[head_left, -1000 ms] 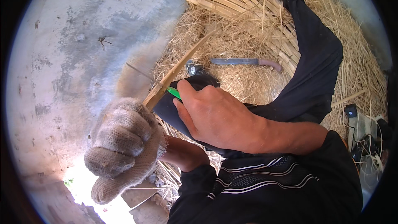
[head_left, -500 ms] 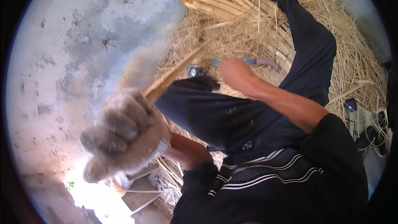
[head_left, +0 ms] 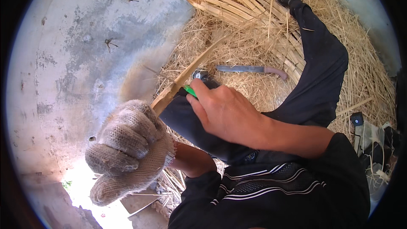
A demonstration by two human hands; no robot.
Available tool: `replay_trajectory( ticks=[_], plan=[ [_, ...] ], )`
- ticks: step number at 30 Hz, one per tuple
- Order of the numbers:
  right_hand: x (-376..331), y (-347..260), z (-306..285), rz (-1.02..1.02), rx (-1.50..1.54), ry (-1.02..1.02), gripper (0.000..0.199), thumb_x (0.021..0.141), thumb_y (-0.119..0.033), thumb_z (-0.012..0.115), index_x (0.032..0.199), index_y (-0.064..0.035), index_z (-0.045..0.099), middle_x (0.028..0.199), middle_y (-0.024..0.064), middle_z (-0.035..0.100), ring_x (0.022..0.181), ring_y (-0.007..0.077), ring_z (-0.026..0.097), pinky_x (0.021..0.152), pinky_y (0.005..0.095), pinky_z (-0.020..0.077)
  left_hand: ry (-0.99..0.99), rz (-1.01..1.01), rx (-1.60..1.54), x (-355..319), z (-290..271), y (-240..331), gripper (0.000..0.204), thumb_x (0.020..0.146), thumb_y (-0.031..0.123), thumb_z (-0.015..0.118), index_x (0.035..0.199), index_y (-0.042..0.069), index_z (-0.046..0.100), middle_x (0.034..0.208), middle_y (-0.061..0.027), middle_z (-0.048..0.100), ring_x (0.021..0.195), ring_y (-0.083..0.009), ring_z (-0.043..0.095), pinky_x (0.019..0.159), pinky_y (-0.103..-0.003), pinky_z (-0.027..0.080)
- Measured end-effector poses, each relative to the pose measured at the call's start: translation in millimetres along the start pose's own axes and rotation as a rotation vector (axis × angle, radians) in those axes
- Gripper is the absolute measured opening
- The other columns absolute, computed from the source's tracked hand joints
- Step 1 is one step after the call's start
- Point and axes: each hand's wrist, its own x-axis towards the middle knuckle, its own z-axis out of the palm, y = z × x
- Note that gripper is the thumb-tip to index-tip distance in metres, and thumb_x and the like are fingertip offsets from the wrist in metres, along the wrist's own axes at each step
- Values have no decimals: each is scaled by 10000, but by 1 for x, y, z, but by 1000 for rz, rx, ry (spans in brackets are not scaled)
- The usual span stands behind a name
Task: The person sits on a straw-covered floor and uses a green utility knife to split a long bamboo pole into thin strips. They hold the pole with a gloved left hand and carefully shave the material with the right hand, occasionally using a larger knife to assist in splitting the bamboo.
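Observation:
My left hand, in a white knitted glove, is closed around the near end of a long split cane strip that slants up and away over the straw. My bare right hand grips a small green-handled tool, held against the strip just above the glove. Its blade is hidden by the fingers and the strip. Both hands work over my left knee in dark trousers.
A long knife with a pinkish handle lies on the straw beyond my hands. A bundle of split cane strips lies at the top. A grey concrete wall fills the left. Small dark items sit at the right.
My right hand, which had reached out toward the knife on the straw half a second ago, has come back to the strip with the green tool. The gloved left hand has kept its grip.

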Motion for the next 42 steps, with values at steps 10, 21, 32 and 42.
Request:
replay_trajectory(
  ticks=[10,21,32,42],
  plan=[
    [-5,-20,-6,-78,-15,-99,222,944,-194,525,946,23,478,543,241,545,531,435,592,496,484,503,-162,7,-25,0,-21,18,579,890,679,445,604,180,383,455,50,308,363,-75,295,368,-243,254],
    [3,35,19,33,-165,-103,247,957,-207,495,944,40,507,616,236,596,603,415,633,542,474,529,-275,-6,44,-1,-15,20,590,886,680,445,632,147,428,488,35,350,374,-95,323,363,-254,278],
    [3,32,2,21,-166,-15,225,960,-216,493,950,6,525,585,227,602,577,406,643,509,467,541,-361,10,-197,1,-26,7,600,862,664,517,561,163,381,473,45,355,369,-71,308,353,-223,266],
    [-6,-5,14,-145,-72,64,171,914,-146,565,877,-8,474,504,181,526,466,380,575,426,450,467,146,114,-256,-35,-71,21,605,863,677,506,561,167,386,457,49,344,361,-79,299,350,-231,250]
  ],
)
